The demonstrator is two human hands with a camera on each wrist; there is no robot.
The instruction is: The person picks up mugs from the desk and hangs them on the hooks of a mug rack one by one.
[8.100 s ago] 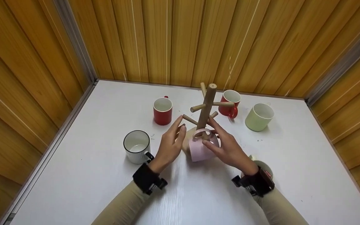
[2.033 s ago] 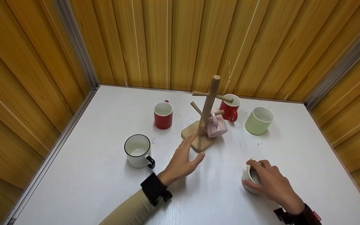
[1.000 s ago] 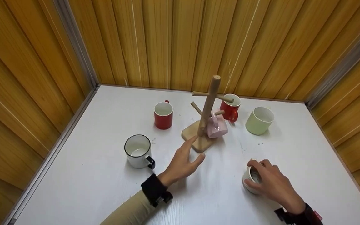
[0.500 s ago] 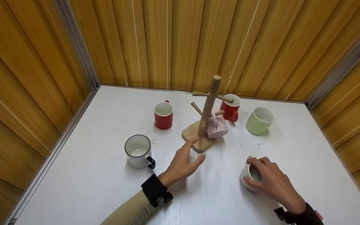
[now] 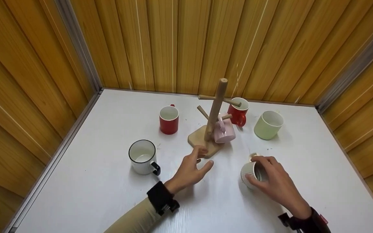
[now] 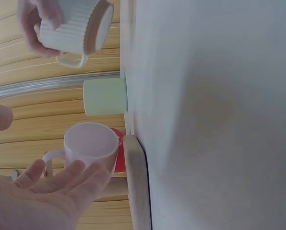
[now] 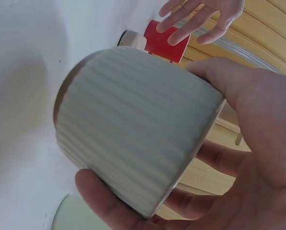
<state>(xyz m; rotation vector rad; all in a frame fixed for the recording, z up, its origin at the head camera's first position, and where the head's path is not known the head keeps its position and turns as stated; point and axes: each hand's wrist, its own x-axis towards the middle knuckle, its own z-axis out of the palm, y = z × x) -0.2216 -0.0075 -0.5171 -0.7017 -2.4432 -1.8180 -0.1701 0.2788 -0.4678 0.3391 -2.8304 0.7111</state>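
My right hand (image 5: 277, 181) grips a ribbed off-white mug (image 7: 133, 124) by its rim and side. The mug is tilted and held just off the table, as the left wrist view shows. Its handle points away from me. My left hand (image 5: 188, 170) hovers by the front of the wooden mug tree (image 5: 217, 106), fingers loosely bent and thumb spread, holding nothing. A pink mug (image 5: 224, 132) hangs from a lower peg on the right side of the mug tree, near its base (image 5: 197, 137). The upper pegs carry no mugs.
A white mug with black rim (image 5: 142, 158) stands left of my left hand. One red mug (image 5: 169, 120) is at the back left, another red mug (image 5: 238, 113) behind the mug tree. A light green mug (image 5: 268, 125) stands at the right. Wood-patterned walls enclose the table.
Since 8.1 s ago the pink mug has shifted to the mug tree's right side and both hands have left it. My right hand has lifted the ribbed mug, moving it left and tilting it.
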